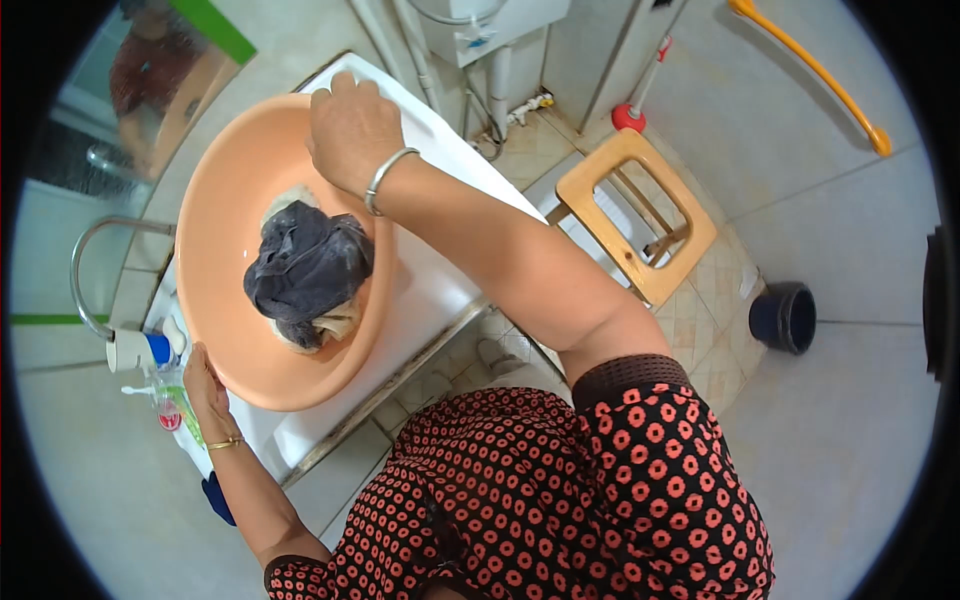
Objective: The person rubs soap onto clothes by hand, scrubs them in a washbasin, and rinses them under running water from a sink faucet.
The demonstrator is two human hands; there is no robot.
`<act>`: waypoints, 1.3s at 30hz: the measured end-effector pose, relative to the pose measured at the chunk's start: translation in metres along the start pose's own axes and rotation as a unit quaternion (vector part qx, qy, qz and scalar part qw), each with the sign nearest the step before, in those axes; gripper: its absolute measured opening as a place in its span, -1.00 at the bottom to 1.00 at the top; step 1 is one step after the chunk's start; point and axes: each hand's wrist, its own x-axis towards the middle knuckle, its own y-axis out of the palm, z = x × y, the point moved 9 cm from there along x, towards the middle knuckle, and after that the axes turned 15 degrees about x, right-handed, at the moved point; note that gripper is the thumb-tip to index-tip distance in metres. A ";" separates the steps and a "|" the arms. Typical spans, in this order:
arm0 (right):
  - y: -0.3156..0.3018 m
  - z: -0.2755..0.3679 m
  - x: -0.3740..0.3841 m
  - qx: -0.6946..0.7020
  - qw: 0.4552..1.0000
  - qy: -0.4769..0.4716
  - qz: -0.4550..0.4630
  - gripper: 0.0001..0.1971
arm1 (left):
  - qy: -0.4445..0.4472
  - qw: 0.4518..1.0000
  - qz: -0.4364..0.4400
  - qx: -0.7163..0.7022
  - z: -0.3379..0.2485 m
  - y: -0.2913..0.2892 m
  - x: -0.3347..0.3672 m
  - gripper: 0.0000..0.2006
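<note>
A large peach plastic basin (212,215) rests tilted on the white washbasin counter (440,275). Inside it lies a bunched dark grey cloth (303,260), with pale cream fabric (340,322) showing underneath. My right hand (355,132), a silver bangle at its wrist, is closed over the basin's far rim; its fingertips are partly hidden. At the near left side my left hand (204,385) grips the rim, its fingers mostly out of sight behind the basin wall.
A curved metal tap (85,255) rises left of the basin, beside a white and blue cup (130,350) and a clear toothbrush cup (170,412). A wooden seat frame (575,190), red plunger (628,118) and dark bin (783,318) stand on the floor at right. An orange grab bar (820,75) crosses the wall.
</note>
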 end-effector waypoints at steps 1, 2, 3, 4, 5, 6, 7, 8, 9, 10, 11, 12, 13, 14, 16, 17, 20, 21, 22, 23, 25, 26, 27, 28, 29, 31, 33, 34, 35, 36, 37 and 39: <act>0.006 -0.013 -0.002 -0.015 0.999 0.027 0.010 -0.80 | 0.004 1.000 0.008 0.004 -0.004 0.011 -0.003 -0.68; 0.002 -0.017 0.000 -0.015 0.999 0.029 0.004 -0.80 | -0.006 0.999 -0.018 -0.048 -0.008 0.018 -0.010 -0.68; 0.011 -0.039 -0.003 0.049 0.988 0.129 0.075 -0.80 | -0.016 0.994 -0.045 -0.101 -0.010 0.019 -0.013 -0.66; 0.021 -0.055 -0.011 0.115 0.957 0.223 0.146 -0.80 | -0.014 0.994 -0.028 -0.106 -0.004 0.013 -0.004 -0.64; 0.024 -0.061 -0.011 0.115 0.958 0.222 0.140 -0.80 | -0.009 0.994 -0.026 -0.105 -0.002 0.012 -0.001 -0.64; 0.024 -0.067 -0.009 0.115 0.969 0.195 0.103 -0.79 | 0.005 0.992 -0.019 -0.123 -0.002 0.011 0.002 -0.64; 0.024 -0.069 -0.008 0.113 0.977 0.170 0.066 -0.77 | 0.017 0.990 -0.012 -0.140 -0.002 0.009 0.005 -0.64; 0.017 -0.067 -0.011 0.106 0.978 0.169 0.063 -0.75 | 0.034 0.988 -0.009 -0.152 -0.008 0.011 -0.001 -0.65; 0.004 -0.063 -0.015 0.091 0.985 0.140 0.043 -0.80 | 0.034 0.987 -0.009 -0.157 -0.016 0.013 -0.005 -0.65; -0.013 -0.053 -0.020 0.090 0.988 0.115 0.043 -0.79 | 0.055 0.988 0.002 -0.145 -0.030 0.014 -0.014 -0.65; -0.030 -0.055 -0.027 0.122 0.986 0.109 0.015 -0.78 | 0.078 0.988 0.021 -0.131 -0.046 0.020 -0.021 -0.65; -0.046 -0.066 -0.031 0.116 0.990 0.076 -0.019 -0.75 | 0.105 0.985 0.043 -0.127 -0.064 0.031 -0.028 -0.65; -0.057 -0.071 -0.037 0.198 0.974 0.109 -0.022 -0.74 | 0.106 0.985 0.042 -0.126 -0.075 0.027 -0.033 -0.65; -0.067 -0.072 -0.052 0.309 0.928 0.207 -0.016 -0.76 | 0.127 0.981 0.076 -0.126 -0.086 0.028 -0.040 -0.65; -0.100 -0.070 -0.074 0.380 0.892 0.241 -0.042 -0.80 | 0.167 0.967 0.144 -0.131 -0.106 0.045 -0.053 -0.65; -0.121 -0.079 -0.085 0.361 0.893 0.265 -0.048 -0.80 | 0.184 0.958 0.173 -0.137 -0.116 0.059 -0.065 -0.65; -0.184 -0.082 -0.128 0.363 0.879 0.300 -0.082 -0.75 | 0.207 0.944 0.228 -0.121 -0.134 0.105 -0.102 -0.66; -0.206 -0.093 -0.142 0.338 0.887 0.306 -0.079 -0.75 | 0.224 0.936 0.237 -0.131 -0.143 0.124 -0.121 -0.66; -0.226 -0.097 -0.156 0.316 0.894 0.308 -0.077 -0.75 | 0.227 0.932 0.259 -0.118 -0.143 0.143 -0.131 -0.65; -0.244 -0.105 -0.170 0.317 0.889 0.320 -0.087 -0.75 | 0.236 0.920 0.285 -0.127 -0.151 0.163 -0.150 -0.66; -0.279 -0.123 -0.198 0.311 0.885 0.331 -0.101 -0.75 | 0.207 0.925 0.300 -0.103 -0.148 0.201 -0.166 -0.67; -0.297 -0.138 -0.214 0.315 0.877 0.340 -0.125 -0.74 | 0.201 0.920 0.323 -0.096 -0.150 0.222 -0.181 -0.67; -0.311 -0.149 -0.229 0.317 0.873 0.345 -0.132 -0.74 | 0.199 0.915 0.340 -0.086 -0.150 0.241 -0.194 -0.68; -0.326 -0.158 -0.246 0.318 0.869 0.351 -0.140 -0.74 | 0.196 0.915 0.349 -0.059 -0.149 0.258 -0.206 -0.69; -0.337 -0.175 -0.264 0.319 0.869 0.352 -0.136 -0.74 | 0.192 0.913 0.358 -0.032 -0.147 0.276 -0.219 -0.70; -0.367 -0.226 -0.308 0.277 0.865 0.370 -0.195 -0.77 | 0.167 0.914 0.369 -0.032 -0.141 0.320 -0.246 -0.71; -0.376 -0.249 -0.339 0.301 0.847 0.386 -0.208 -0.78 | 0.126 0.901 0.412 -0.039 -0.121 0.362 -0.257 -0.73; -0.380 -0.258 -0.353 0.322 0.831 0.394 -0.226 -0.79 | 0.148 0.908 0.392 -0.020 -0.110 0.379 -0.255 -0.74; -0.386 -0.277 -0.370 0.322 0.829 0.396 -0.227 -0.79 | 0.171 0.912 0.372 -0.005 -0.100 0.399 -0.254 -0.74; -0.396 -0.303 -0.393 0.306 0.825 0.409 -0.242 -0.80 | 0.173 0.910 0.376 0.012 -0.093 0.417 -0.262 -0.75; -0.402 -0.320 -0.408 0.292 0.821 0.421 -0.252 -0.82 | 0.175 0.910 0.376 0.029 -0.086 0.430 -0.268 -0.75; -0.402 -0.326 -0.418 0.307 0.812 0.423 -0.258 -0.83 | 0.128 0.897 0.418 0.058 -0.060 0.462 -0.267 -0.77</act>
